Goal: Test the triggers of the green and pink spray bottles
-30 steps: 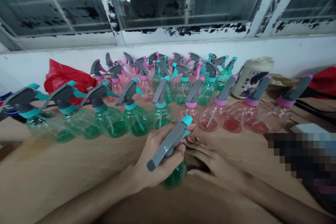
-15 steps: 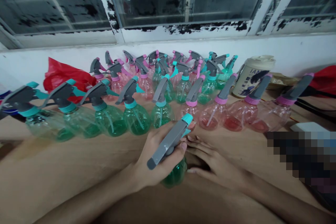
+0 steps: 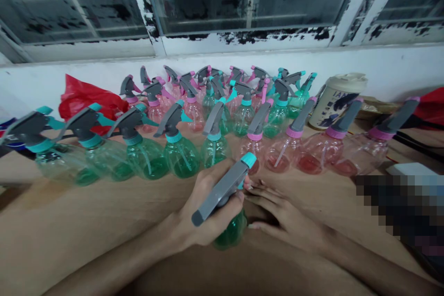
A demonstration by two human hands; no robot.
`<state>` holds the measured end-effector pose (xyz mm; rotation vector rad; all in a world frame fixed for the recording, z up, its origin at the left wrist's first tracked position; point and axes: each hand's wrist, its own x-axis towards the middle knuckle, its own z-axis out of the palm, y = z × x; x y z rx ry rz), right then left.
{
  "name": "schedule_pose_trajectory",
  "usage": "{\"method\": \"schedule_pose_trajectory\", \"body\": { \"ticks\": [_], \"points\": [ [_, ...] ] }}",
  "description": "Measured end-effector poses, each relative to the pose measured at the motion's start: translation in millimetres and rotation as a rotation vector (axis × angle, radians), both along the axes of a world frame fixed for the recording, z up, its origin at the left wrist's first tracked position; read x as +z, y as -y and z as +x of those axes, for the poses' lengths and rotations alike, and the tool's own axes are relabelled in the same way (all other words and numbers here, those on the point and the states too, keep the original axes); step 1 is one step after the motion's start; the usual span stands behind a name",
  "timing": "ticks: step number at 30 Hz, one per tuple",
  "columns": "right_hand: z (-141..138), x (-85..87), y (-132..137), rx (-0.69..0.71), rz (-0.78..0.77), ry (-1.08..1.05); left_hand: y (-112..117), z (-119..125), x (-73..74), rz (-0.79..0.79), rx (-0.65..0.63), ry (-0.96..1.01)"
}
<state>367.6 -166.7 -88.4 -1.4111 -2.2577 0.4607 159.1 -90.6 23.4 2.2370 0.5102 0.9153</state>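
My left hand (image 3: pixel 208 203) is wrapped round the neck of a green spray bottle (image 3: pixel 231 233) at the table's near middle. The bottle's grey spray head has a teal nozzle that points away to the right, and my fingertips lie at its teal trigger. Just right of it, my right hand (image 3: pixel 277 208) rests on the wooden table (image 3: pixel 145 210) with its fingers stretched out, holding nothing. Beyond both hands stands a front row of spray bottles: green ones with teal collars (image 3: pixel 182 159) to the left, pink ones with pink collars (image 3: pixel 279 152) to the right.
More pink and green spray bottles (image 3: pixel 244 118) crowd behind the front row, near the wall. A red plastic bag (image 3: pixel 85 97) lies at the back left. A pale printed cup (image 3: pixel 335 101) stands at the back right, with dark cables (image 3: pixel 412 143) nearby.
The teal trigger of the held bottle has been drawn in towards the neck under my left fingers. The view has shifted slightly; my right hand stays in place.
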Motion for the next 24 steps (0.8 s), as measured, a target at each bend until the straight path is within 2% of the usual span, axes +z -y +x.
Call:
{"method": "schedule_pose_trajectory", "body": {
  "ticks": [14,24],
  "points": [
    [-1,-0.1,1,-0.007,0.007,0.036,0,4,-11.4,-0.032,0.039,0.007],
    [-1,0.9,0,-0.01,0.004,-0.002,4,5,-3.4,-0.106,0.057,-0.025]
  ]
}}
